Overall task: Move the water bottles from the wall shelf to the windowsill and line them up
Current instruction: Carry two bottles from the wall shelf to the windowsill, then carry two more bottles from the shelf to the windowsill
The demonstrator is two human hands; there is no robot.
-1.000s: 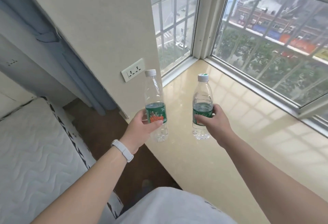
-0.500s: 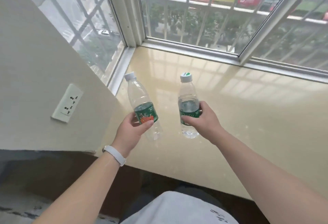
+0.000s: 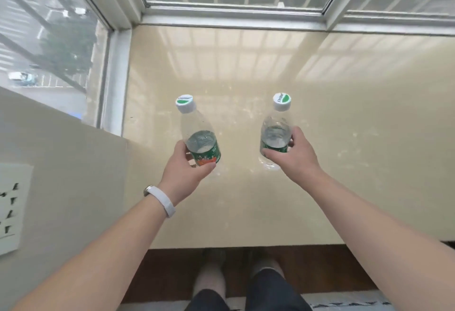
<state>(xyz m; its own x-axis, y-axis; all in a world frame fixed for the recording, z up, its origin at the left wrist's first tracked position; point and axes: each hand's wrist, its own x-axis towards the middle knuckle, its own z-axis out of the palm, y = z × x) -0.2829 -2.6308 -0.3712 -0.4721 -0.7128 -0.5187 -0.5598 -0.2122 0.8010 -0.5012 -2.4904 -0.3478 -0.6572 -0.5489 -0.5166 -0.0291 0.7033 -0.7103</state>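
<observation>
Both hands [image 3: 183, 171] [image 3: 294, 156] outstretched (arms parallel), each gripping a bottle [image 3: 200, 135] [image 3: 275, 135].

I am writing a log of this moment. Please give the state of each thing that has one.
Left bottle: capped, partly filled, tilted, held by left hand.
Right bottle: capped, partly filled, held by right hand.
Windowsill: no bottle visibly standing on it.

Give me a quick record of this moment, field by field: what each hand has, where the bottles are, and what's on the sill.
left hand: gripping left bottle at its green label
right hand: gripping right bottle at its label
bottle caps: white with green, both on
bottle position: over the windowsill, side by side, apart; contact with sill unclear
sill contents: nothing else visible
left wrist: white band
</observation>
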